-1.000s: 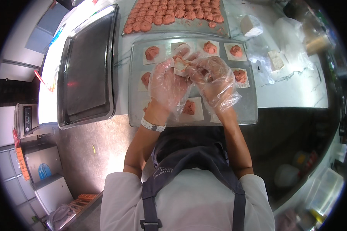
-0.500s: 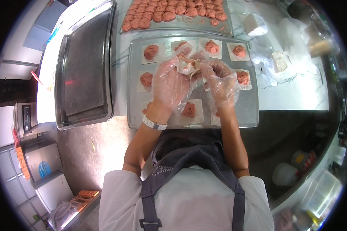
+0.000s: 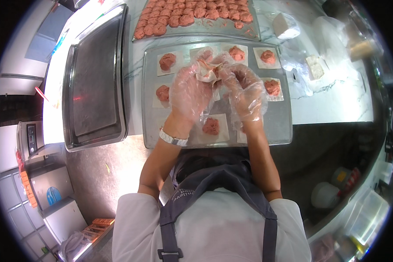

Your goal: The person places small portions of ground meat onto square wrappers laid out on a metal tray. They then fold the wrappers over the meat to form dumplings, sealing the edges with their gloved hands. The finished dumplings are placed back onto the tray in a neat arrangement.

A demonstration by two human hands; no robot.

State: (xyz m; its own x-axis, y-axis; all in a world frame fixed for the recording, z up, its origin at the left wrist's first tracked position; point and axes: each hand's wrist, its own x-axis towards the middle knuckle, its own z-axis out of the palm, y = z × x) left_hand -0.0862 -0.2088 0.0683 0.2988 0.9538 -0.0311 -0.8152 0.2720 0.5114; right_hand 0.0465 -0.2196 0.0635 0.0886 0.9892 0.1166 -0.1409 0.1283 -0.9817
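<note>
Hands, left (image 3: 190, 94) and right (image 3: 247, 94), close together; pale wrapper (image 3: 206, 77) held in left over tray (image 3: 276, 124); right's grip unclear.

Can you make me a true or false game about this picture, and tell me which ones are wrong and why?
1. The left hand and right hand wear clear gloves. True.
2. The white wristband is on the right arm. False: the wristband is on the left.
3. The dark tray is left of the tray under the hands. True.
4. The wrapper in the left hand is flat. False: the wrapper is bent up.
5. The far tray holds just one pink lump. False: the far tray holds many pink lumps.
</note>
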